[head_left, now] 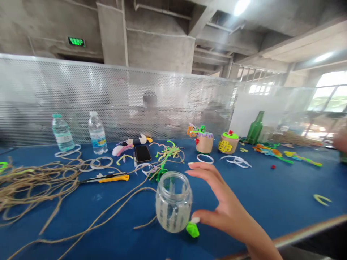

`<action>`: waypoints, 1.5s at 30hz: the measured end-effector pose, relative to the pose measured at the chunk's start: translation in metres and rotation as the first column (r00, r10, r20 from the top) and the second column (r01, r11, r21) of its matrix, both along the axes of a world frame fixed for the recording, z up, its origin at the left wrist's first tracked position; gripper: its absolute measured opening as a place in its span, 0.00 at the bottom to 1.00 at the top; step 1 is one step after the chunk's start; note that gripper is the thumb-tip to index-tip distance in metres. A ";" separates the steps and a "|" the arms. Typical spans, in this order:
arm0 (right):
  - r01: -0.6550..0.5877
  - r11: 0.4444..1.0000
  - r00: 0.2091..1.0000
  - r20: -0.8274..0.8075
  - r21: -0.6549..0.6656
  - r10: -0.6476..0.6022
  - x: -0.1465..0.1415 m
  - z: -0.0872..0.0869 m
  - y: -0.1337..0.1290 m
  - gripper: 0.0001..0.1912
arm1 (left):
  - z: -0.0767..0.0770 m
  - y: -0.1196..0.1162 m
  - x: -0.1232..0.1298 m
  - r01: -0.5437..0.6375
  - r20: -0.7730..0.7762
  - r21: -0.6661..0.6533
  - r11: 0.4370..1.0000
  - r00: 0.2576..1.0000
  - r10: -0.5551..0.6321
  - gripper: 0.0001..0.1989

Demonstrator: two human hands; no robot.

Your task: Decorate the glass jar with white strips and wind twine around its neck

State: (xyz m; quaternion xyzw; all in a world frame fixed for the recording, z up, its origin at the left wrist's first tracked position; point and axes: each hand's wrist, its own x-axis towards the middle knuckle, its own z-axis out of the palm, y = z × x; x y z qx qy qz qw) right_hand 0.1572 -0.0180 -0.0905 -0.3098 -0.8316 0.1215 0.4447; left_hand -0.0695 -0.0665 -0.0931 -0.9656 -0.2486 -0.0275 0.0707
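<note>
My right hand [226, 207] comes in from the lower right, with its fingertips and thumb on the right side of a clear glass jar [173, 202]. The ribbed, lidless jar is tilted and looks held just above the blue table [271, 195]. Below my thumb lies a tuft of green pipe cleaner [192, 229]. Loose jute twine [40, 184] trails across the table towards the jar, passing close behind it. My left hand is not in view.
Behind the jar are green and yellow pipe cleaners [168, 155], a black phone [142, 153], a yellow utility knife [108, 177], and white rings [204, 158]. Farther back stand water bottles [97, 133], decorated jars [230, 143], and a green glass bottle [255, 128]. A perforated metal screen [119, 97] stands beyond.
</note>
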 end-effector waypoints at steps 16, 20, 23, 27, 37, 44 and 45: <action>0.161 0.986 0.976 0.143 0.038 -0.165 -0.028 0.015 0.075 0.29 | -0.021 0.032 -0.057 -0.296 0.188 -0.273 0.916 0.917 0.352 0.11; 0.171 0.985 0.979 0.117 -0.013 -0.169 -0.031 0.006 0.093 0.27 | -0.016 0.026 -0.053 -0.295 0.151 -0.198 0.935 0.933 0.326 0.14; 0.129 0.991 0.987 0.098 -0.026 -0.126 -0.025 0.001 0.096 0.26 | -0.013 0.026 -0.043 -0.151 0.040 -0.030 0.988 0.988 0.152 0.29; 0.018 0.996 0.997 0.076 -0.085 -0.012 -0.009 -0.002 0.100 0.25 | -0.011 0.044 -0.020 0.051 -0.070 0.161 0.986 0.997 -0.040 0.24; -0.096 0.961 0.981 -0.188 -0.260 0.047 0.005 -0.011 0.129 0.18 | -0.001 0.085 -0.006 -0.062 0.169 -0.115 0.991 0.982 0.081 0.06; -0.145 0.942 0.901 -0.435 -0.303 -0.001 0.014 -0.002 0.131 0.22 | 0.006 0.127 -0.006 -0.263 0.172 -0.186 0.947 0.940 0.295 0.16; -0.141 0.942 0.882 -0.471 -0.304 -0.020 0.017 -0.001 0.133 0.22 | 0.003 0.134 -0.003 -0.262 0.142 -0.205 0.943 0.945 0.294 0.15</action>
